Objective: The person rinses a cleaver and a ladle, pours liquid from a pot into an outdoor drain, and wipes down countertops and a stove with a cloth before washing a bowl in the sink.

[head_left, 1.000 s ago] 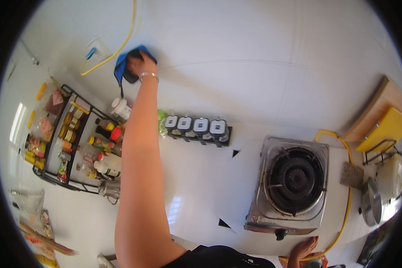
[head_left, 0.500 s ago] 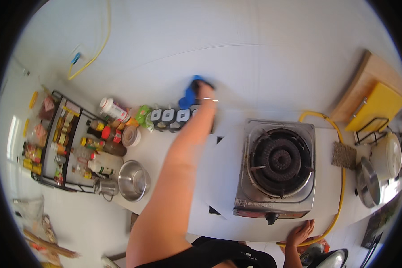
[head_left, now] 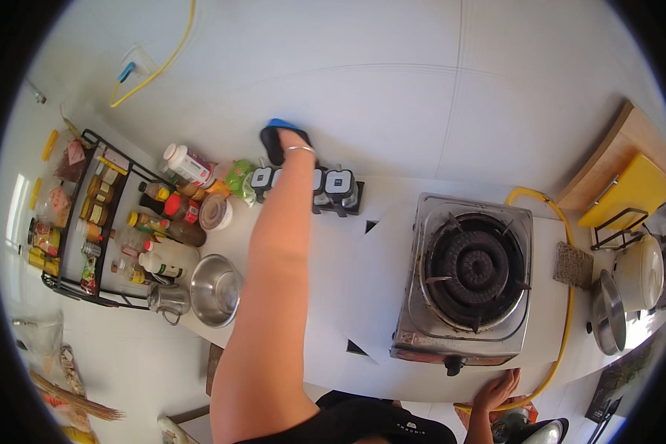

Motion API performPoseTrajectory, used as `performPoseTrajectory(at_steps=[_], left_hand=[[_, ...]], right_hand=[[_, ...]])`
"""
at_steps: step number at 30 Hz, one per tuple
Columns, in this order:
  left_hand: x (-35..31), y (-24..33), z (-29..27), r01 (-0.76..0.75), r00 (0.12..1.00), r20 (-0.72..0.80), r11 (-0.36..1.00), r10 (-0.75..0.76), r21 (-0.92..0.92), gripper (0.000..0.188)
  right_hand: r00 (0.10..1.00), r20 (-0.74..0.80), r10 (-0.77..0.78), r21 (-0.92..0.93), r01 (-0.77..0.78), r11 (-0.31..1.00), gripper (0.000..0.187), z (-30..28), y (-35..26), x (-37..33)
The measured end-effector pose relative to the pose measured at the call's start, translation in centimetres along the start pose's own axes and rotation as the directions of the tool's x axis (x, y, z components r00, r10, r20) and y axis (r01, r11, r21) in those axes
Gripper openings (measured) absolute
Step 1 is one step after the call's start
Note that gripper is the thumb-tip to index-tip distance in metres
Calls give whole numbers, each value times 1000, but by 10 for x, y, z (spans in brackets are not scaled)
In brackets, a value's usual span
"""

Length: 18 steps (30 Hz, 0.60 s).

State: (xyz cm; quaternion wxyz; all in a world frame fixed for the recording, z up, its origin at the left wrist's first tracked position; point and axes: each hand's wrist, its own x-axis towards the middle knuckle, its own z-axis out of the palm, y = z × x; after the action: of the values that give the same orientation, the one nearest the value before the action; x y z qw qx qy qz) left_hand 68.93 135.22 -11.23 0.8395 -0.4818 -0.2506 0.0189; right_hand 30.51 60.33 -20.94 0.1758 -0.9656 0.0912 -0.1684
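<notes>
My left arm stretches up over the counter, and my left hand (head_left: 293, 138) presses a blue and black cloth (head_left: 275, 142) against the white wall (head_left: 377, 111). The cloth covers most of the fingers. Just below that hand is a row of seasoning boxes with pale lids (head_left: 338, 181) in a dark rack; my forearm hides part of the row. My right hand (head_left: 500, 386) rests on the counter's front edge with its fingers stretched out, holding nothing. It lies close to the gas stove (head_left: 462, 344), below its right front corner.
Bottles and jars (head_left: 181, 209), a steel bowl (head_left: 216, 291) and a black spice rack (head_left: 89, 192) fill the left. A yellow hose (head_left: 569, 311) curves around the stove's right side. Farther right are a scouring pad (head_left: 573, 266), a pot (head_left: 638, 274), a pan (head_left: 607, 314) and cutting boards (head_left: 620, 190).
My left hand has moved left along the wall with the cloth, from above the right part of the seasoning boxes to above the left part. My right hand stays at the counter edge.
</notes>
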Motion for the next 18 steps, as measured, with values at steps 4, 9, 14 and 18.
performPoseTrajectory(at_steps=[4, 9, 14, 18], left_hand=[[-2, -34, 2, -103, 979, 131, 928, 159, -357, 55], [6, 0, 11, -75, 944, 229, 833, 236, -549, 43], [-1, -56, -57, -38, 934, 224, 698, 280, -715, 36], [-18, -141, -98, -155, 931, 21, 446, 365, -882, 39]], right_hand=[[1000, -26, -3, -52, 2, 999, 36, -5, 1, 1], [1000, -20, -8, -71, 7, 997, 35, 0, -2, 2], [1000, -28, 13, -100, -15, 995, 33, 1, 0, -1], [999, -44, 29, -109, -34, 993, 33, -1, -1, -2]])
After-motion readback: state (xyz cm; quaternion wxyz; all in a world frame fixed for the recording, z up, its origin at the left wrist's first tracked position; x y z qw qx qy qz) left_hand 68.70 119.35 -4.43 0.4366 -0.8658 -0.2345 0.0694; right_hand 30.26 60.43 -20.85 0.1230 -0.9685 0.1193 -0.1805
